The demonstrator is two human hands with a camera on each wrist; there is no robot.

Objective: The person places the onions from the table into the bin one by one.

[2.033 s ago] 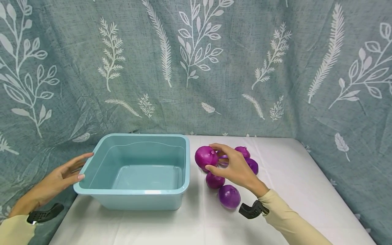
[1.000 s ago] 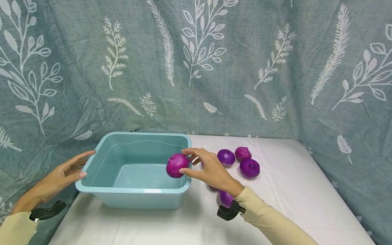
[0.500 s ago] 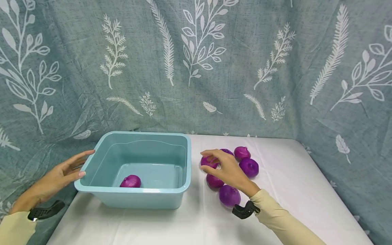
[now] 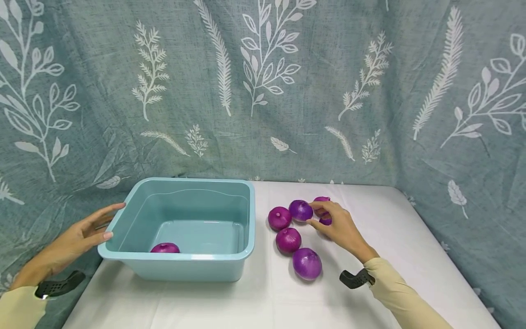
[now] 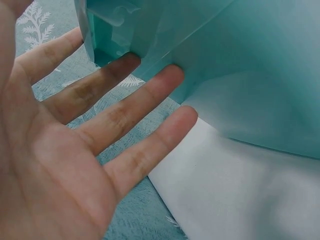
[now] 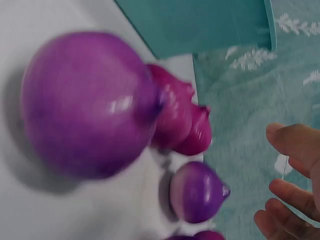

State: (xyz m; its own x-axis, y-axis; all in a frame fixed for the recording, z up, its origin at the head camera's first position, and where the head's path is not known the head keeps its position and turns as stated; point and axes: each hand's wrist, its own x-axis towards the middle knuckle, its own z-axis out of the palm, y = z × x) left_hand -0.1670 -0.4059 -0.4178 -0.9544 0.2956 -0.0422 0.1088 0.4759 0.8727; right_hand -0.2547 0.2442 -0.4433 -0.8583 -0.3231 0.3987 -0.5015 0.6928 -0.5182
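Observation:
A light blue plastic basin [image 4: 176, 257] stands on the left, one red onion [image 4: 165, 247] showing inside above its front rim. My left hand [image 4: 84, 230] rests at the basin's left rim; in the left wrist view its fingers [image 5: 165, 132] are straight and spread against the outer wall. To the basin's right, my right hand [image 4: 339, 226] hovers over the onion group, fingers apart and holding nothing. Its fingertips are close to a purple onion [image 4: 301, 210] and partly hide two onions behind. Nearer lie two magenta onions [image 4: 288, 240] and a larger purple onion [image 4: 307, 263].
A white cloth [image 4: 263, 301] covers the table. Behind and at both sides hangs a blue-green curtain [image 4: 304, 91] with white leaf prints. The basin's right wall [image 4: 250, 224] stands between its inside and the onions.
My right hand carried a magenta onion left over the basin and let it go inside. It then came back right, to the onion group. The left hand has stayed at the rim.

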